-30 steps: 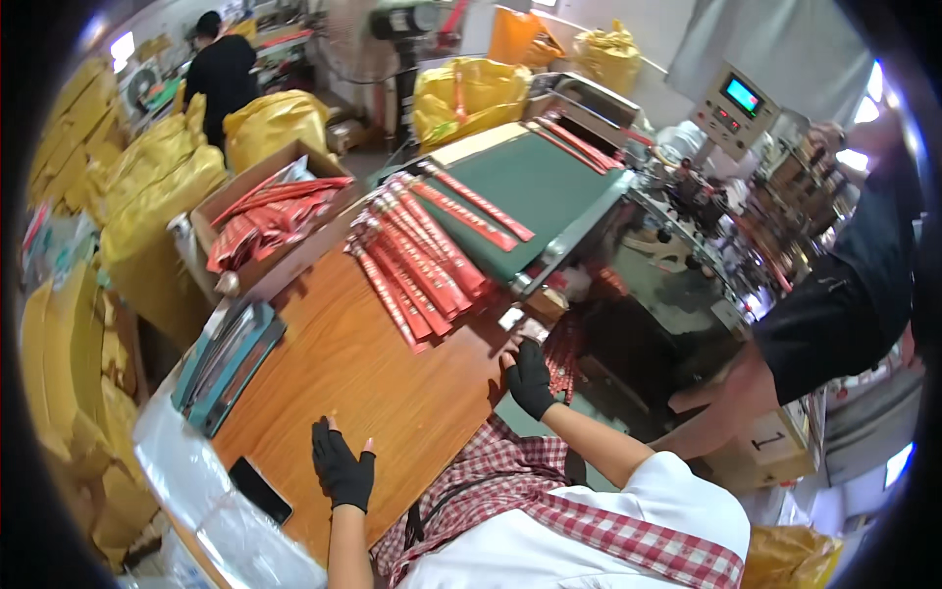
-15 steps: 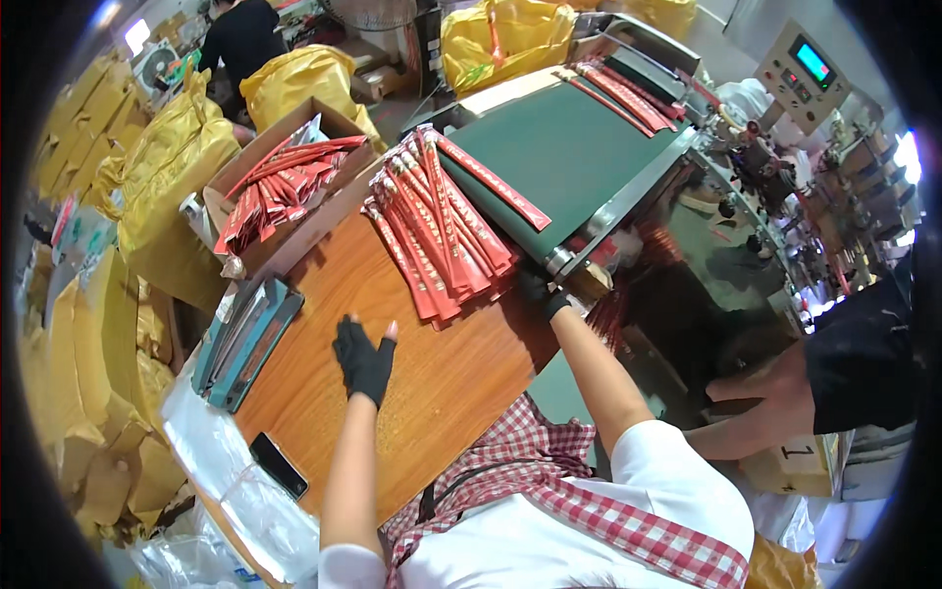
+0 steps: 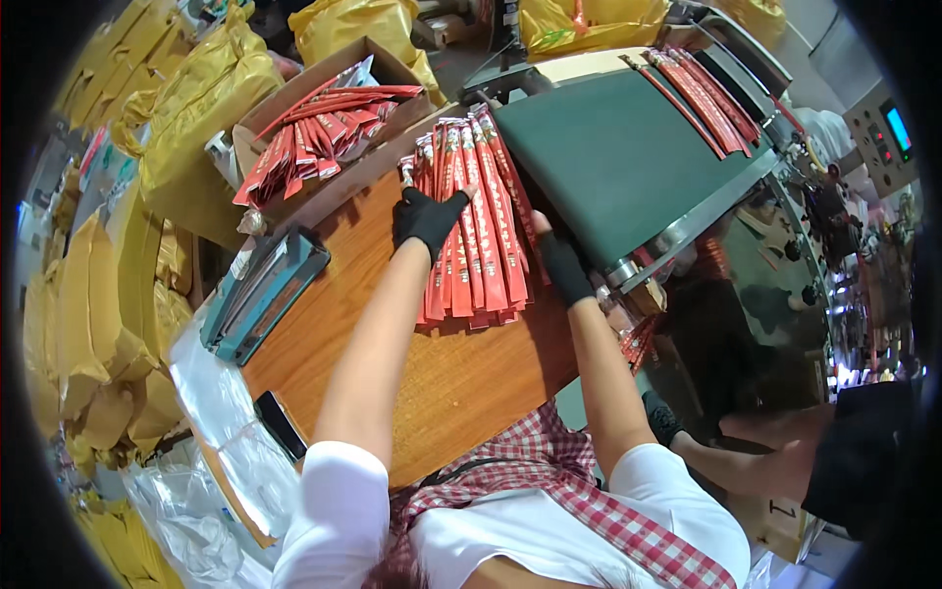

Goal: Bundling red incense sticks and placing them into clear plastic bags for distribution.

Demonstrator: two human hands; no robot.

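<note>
A pile of long, slim red paper packets (image 3: 483,236) lies on the wooden table, lengthwise, fanned a little at the top. My left hand (image 3: 428,218), in a black fingerless glove, rests against the pile's left side. Its thumb stretches over the packets, apart from the fingers. My right hand (image 3: 562,263), gloved the same way, stands along the pile's right side, close to the end of the green conveyor belt (image 3: 618,157). One bare fingertip points up there; the other fingers are mostly hidden. Neither hand is closed around a packet.
More red packets (image 3: 692,93) lie at the belt's far end. An open cardboard box (image 3: 392,61) of similar packets stands beyond the table's left. A teal holder (image 3: 265,294) and a phone (image 3: 281,424) lie at the left edge. Another person's leg (image 3: 756,461) is at right.
My left hand has moved from the bare table up to the pile's left side. My right hand has come up from beside the belt end. The packets are straighter and closer together.
</note>
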